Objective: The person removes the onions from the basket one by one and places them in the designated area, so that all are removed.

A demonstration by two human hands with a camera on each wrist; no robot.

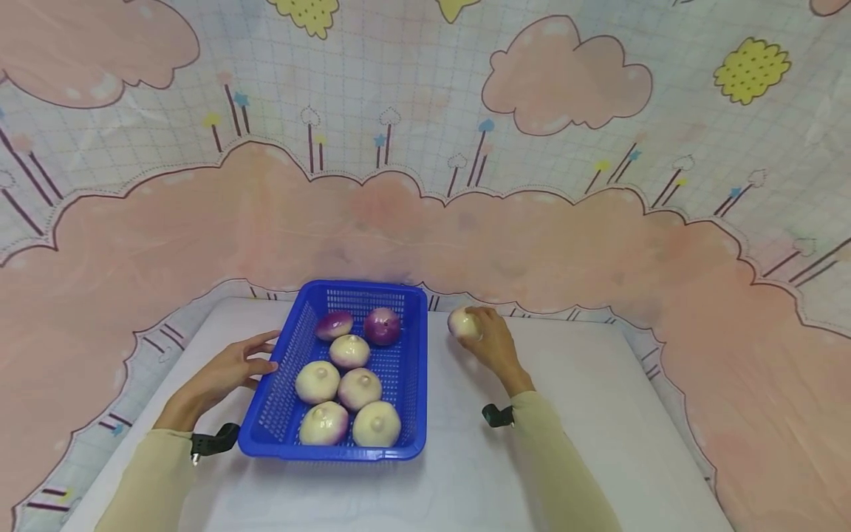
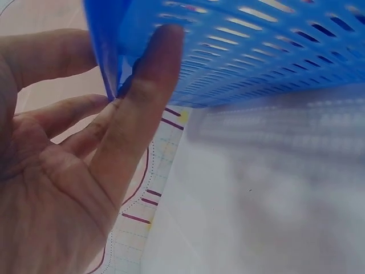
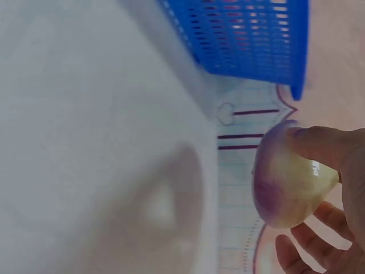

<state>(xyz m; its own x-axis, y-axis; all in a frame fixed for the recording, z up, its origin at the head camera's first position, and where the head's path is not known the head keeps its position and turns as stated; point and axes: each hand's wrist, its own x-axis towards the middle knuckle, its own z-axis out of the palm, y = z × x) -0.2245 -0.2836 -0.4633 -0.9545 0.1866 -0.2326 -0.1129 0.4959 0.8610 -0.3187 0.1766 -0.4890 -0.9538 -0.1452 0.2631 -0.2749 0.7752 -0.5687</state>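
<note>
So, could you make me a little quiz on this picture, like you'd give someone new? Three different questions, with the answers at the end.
1. Counting: in the head view, how many onions lie in the blue basket?

2. True or false: the right hand holds a single onion outside the basket.

3. Pick one: in the head view, the two most purple onions in the basket lie at
A) the end nearest the person
B) the middle
C) the end farthest from the person

Key: 1. Seven. 2. True. 3. C.
</note>
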